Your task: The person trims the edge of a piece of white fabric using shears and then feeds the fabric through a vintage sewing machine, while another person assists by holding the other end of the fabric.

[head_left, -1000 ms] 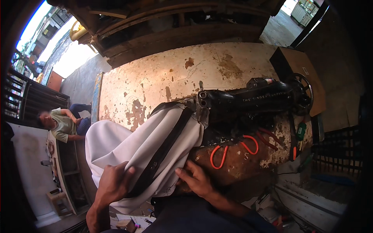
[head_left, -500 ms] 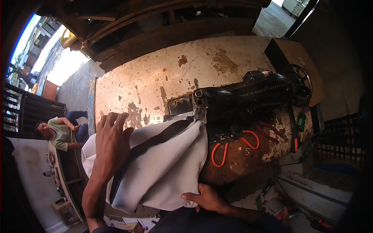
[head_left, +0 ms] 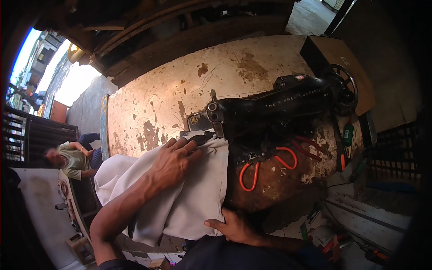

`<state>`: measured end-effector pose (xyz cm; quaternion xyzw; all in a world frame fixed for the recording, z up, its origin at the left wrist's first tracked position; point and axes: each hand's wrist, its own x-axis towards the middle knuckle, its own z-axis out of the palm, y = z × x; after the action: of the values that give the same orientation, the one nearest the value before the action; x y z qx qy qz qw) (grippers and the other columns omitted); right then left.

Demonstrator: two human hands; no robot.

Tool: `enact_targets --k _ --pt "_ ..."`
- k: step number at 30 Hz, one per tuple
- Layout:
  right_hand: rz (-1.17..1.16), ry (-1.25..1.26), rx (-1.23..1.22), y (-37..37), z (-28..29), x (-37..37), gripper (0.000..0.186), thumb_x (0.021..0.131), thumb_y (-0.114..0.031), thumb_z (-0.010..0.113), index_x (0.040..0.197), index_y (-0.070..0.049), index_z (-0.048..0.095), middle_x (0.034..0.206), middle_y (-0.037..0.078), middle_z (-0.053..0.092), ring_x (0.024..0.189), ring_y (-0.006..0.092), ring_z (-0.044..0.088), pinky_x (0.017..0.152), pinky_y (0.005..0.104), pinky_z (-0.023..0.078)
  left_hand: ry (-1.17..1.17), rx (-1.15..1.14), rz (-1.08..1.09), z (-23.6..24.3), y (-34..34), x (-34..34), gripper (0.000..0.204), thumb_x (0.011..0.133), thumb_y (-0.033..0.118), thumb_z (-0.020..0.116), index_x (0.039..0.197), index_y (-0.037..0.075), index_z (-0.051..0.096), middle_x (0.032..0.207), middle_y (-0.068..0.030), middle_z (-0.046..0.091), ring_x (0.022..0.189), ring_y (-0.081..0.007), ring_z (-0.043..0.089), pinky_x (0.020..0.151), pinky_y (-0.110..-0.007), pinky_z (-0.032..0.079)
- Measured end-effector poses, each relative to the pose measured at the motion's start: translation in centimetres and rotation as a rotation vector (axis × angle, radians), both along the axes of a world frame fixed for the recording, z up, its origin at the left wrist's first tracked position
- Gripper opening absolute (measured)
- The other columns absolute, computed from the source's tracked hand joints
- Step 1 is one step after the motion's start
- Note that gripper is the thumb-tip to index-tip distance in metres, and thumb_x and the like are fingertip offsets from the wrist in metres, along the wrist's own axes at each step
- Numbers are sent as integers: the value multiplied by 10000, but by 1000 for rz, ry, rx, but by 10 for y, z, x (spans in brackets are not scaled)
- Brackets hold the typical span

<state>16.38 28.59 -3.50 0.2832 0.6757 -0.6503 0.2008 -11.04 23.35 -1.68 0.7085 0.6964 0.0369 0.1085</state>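
A large piece of white leather-like fabric drapes over the near edge of the worktable, its far end under the needle end of a black sewing machine. Along the fabric runs a dark strip, partly covered by my fingers. My left hand rests on the fabric just left of the needle area, fingers stretched out and lying flat. Lower down, my right hand pinches the fabric's near right edge, thumb on top and fingers hidden beneath.
Orange-handled scissors and dark red handles lie right of the fabric on the worn table. A green bottle and a cardboard box stand at the right. Another person sits at the far left.
My left hand has come down and rightward onto the fabric near the needle. The fabric's right side looks flatter and straighter. My right hand keeps its grip.
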Motion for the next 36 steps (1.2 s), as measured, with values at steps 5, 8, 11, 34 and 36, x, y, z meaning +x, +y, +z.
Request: enact_targets --k 5,8,11,34,36 --pt "-161 418 519 2 -18 2 571 1008 -376 742 1368 41 591 1069 200 735 921 167 744 810 351 594 -3 42 42 17 6 18 364 881 128 615 1237 122 693 1146 -102 615 1105 -306 621 921 -434 517" --pt "-760 440 52 16 -11 -35 433 1052 -253 694 1370 17 577 1046 103 713 949 93 671 829 283 548 -45 36 92 17 6 17 390 881 112 622 1268 135 670 1132 -108 607 1104 -319 626 903 -453 550" --pt "-472 319 110 34 -29 -46 288 1066 -216 670 1260 -5 637 906 39 675 831 56 600 752 250 501 -84 44 97 16 4 10 448 881 115 628 1326 166 659 1133 -110 607 1090 -318 638 863 -455 576" --pt "-499 275 207 13 -30 -34 268 1106 -253 604 985 -16 642 701 -46 461 666 30 392 594 240 360 77 41 -99 -12 18 32 498 989 228 525 1461 89 598 1560 -103 548 1496 -288 441 1184 -491 367" --pt "-505 239 100 18 -21 -34 267 1107 -254 602 993 -17 650 744 -52 498 695 27 418 633 229 376 85 34 -106 -15 16 33 531 995 232 516 1505 89 556 1566 -97 546 1527 -283 412 1213 -499 342"
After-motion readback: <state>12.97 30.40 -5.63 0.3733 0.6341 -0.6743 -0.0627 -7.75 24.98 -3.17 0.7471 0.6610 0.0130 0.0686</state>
